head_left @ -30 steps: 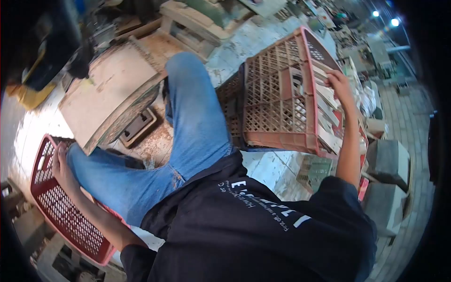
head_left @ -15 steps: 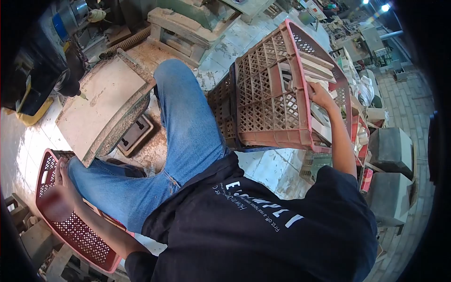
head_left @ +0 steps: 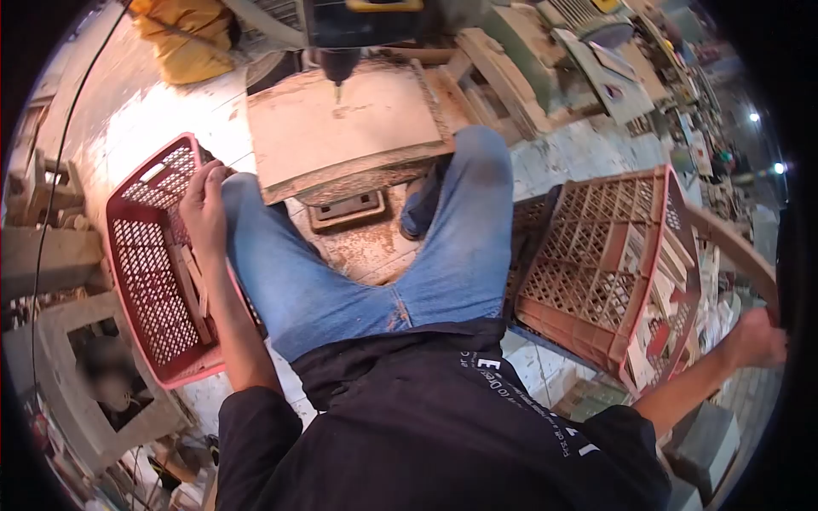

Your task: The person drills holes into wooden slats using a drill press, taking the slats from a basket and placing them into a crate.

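Note:
My right hand [head_left: 757, 341], blurred at the far right, is closed around the near end of a long wooden strip [head_left: 731, 243]. The strip rises past the tilted brown-red crate [head_left: 588, 247], which holds several wood pieces [head_left: 669, 264]. My left hand [head_left: 204, 200] rests beside my knee at the rim of a red plastic crate [head_left: 141, 247], its partly hidden fingers loosely extended and nothing visible in them. A few wooden strips [head_left: 194, 285] lie inside that left crate. Between my knees and the machine is a flat wooden worktable [head_left: 341, 140] under a drill bit [head_left: 338, 92].
The drill's dark head [head_left: 362, 25] hangs over the board. Sawdust [head_left: 366, 251] covers the floor around a metal base [head_left: 345, 211]. A yellow cloth or bag [head_left: 183, 38] lies at the upper left. Grey boxes [head_left: 703, 447] stand at the lower right, near my right arm.
My right hand has left the inside of the right crate and moved outward with a wooden strip. The view has turned, bringing the drill table to the centre. My left hand stays by the left crate.

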`<state>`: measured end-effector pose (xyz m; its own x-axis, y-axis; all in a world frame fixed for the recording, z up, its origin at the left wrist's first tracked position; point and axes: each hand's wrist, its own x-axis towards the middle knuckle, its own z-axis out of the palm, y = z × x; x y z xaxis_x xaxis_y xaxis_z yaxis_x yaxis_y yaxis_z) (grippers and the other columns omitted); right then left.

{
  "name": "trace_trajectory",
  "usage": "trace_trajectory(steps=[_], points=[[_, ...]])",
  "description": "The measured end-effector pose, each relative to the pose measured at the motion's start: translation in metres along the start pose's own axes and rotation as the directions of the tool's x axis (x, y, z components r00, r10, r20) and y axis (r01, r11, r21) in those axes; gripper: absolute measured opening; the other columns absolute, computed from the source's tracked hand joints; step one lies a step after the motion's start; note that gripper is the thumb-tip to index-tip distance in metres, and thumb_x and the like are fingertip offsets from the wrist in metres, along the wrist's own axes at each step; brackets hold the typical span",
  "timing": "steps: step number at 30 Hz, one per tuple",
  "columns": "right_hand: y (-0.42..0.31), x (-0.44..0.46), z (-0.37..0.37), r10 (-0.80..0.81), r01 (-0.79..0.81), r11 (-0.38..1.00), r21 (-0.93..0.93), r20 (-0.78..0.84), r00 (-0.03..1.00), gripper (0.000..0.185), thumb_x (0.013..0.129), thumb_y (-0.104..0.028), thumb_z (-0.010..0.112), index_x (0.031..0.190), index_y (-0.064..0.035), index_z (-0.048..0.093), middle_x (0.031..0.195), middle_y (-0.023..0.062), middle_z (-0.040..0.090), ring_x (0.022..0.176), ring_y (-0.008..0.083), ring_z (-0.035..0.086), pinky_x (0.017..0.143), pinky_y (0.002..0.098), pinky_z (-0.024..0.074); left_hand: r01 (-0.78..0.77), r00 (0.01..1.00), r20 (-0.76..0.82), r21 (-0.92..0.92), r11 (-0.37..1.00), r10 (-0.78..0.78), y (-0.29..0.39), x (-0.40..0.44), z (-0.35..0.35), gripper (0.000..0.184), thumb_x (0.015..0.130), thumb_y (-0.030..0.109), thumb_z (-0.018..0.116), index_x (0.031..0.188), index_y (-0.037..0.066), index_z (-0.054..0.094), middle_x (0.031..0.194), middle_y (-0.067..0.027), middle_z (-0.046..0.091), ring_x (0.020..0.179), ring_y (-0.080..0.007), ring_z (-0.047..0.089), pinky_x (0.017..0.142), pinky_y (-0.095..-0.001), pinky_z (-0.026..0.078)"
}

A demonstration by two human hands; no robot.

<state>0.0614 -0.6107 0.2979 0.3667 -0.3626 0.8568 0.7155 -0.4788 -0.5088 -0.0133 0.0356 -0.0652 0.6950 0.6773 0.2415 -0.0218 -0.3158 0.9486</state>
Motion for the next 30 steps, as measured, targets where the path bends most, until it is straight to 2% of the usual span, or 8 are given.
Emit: trace_trajectory(steps=[4,8,11,15,19,22,26,30], points=[[-0.038,-0.042,0.067,0.333,-0.382,0.884,0.271,0.210,0.919,0.049,0.098,-0.026,0.068,0.137,0.0005,0.052,0.135,0.0192,0.060,0.114,0.0256,0.063,0.088,0.0386,0.0568,-0.198,0.979,-0.024,0.113,0.974,0.202,0.041,-0.022,-0.001,0.020,0.100,0.010,0.062,0.112,-0.002,0.072,0.101,-0.0122,0.073,0.094,-0.0170,0.068,0.082,-0.0286,0.052],[-0.018,-0.140,0.101,0.774,-0.872,0.448,0.198,0.402,0.489,0.049,0.102,-0.031,0.061,0.139,0.0005,0.050,0.137,0.0201,0.059,0.121,0.0269,0.061,0.096,0.0428,0.0574,-0.325,0.945,0.096,0.201,0.924,0.311,0.091,-0.041,-0.005,0.017,0.094,0.007,0.068,0.107,-0.001,0.073,0.099,-0.0113,0.072,0.087,-0.0187,0.067,0.079,-0.0300,0.052],[-0.009,-0.221,0.136,0.875,-0.956,0.199,0.218,0.399,0.273,0.044,0.105,-0.031,0.057,0.135,0.0003,0.051,0.133,0.0206,0.060,0.122,0.0271,0.060,0.100,0.0437,0.0553,-0.491,0.858,0.289,0.222,0.842,0.424,0.127,-0.050,0.000,0.021,0.087,0.011,0.075,0.105,0.001,0.073,0.100,-0.0113,0.071,0.089,-0.0237,0.067,0.081,-0.0338,0.052],[0.010,-0.318,0.193,0.745,-0.860,-0.374,0.346,0.665,-0.056,0.031,0.106,-0.026,0.051,0.126,-0.0016,0.053,0.126,0.0219,0.061,0.122,0.0352,0.058,0.110,0.0527,0.0443,-0.639,0.698,0.549,0.187,0.747,0.460,0.152,-0.057,0.030,0.038,0.082,0.017,0.078,0.116,0.003,0.070,0.109,-0.0104,0.070,0.102,-0.0311,0.064,0.090,-0.0394,0.051],[-0.010,-0.367,0.261,0.744,-0.867,-0.446,0.222,0.631,-0.222,0.033,0.108,-0.023,0.042,0.133,-0.0003,0.045,0.138,0.0220,0.051,0.130,0.0359,0.050,0.112,0.0562,0.0407,-0.690,0.687,0.577,0.329,0.645,0.441,0.125,-0.050,0.067,0.047,0.079,0.020,0.078,0.123,0.007,0.068,0.114,-0.0103,0.069,0.106,-0.0312,0.064,0.092,-0.0409,0.052],[-0.007,-0.384,0.282,0.592,-0.853,-0.518,0.056,0.743,-0.311,0.041,0.107,-0.022,0.043,0.140,0.0024,0.037,0.143,0.0234,0.047,0.136,0.0391,0.046,0.119,0.0579,0.0324,-0.541,0.711,0.693,0.432,0.722,0.118,0.090,-0.023,0.065,0.046,0.080,0.018,0.077,0.124,0.006,0.068,0.118,-0.0119,0.067,0.108,-0.0315,0.063,0.093,-0.0411,0.052],[0.017,-0.391,0.275,0.411,-0.820,-0.487,-0.300,0.750,-0.518,0.037,0.104,-0.023,0.051,0.132,0.0013,0.049,0.129,0.0206,0.061,0.117,0.0329,0.062,0.102,0.0494,0.0512,-0.522,0.764,0.621,0.437,0.732,0.175,0.057,0.011,0.047,0.044,0.080,0.014,0.074,0.123,0.006,0.069,0.116,-0.0115,0.066,0.107,-0.0310,0.063,0.095,-0.0413,0.051],[0.034,-0.394,0.254,0.479,-0.955,-0.202,-0.217,0.829,-0.290,0.021,0.102,-0.019,0.054,0.115,-0.0040,0.062,0.101,0.0131,0.072,0.089,0.0218,0.069,0.082,0.0360,0.0564,-0.502,0.798,0.577,0.481,0.719,0.171,0.042,0.033,0.038,0.045,0.078,0.015,0.072,0.122,0.009,0.070,0.116,-0.0101,0.065,0.110,-0.0293,0.061,0.099,-0.0418,0.047]])
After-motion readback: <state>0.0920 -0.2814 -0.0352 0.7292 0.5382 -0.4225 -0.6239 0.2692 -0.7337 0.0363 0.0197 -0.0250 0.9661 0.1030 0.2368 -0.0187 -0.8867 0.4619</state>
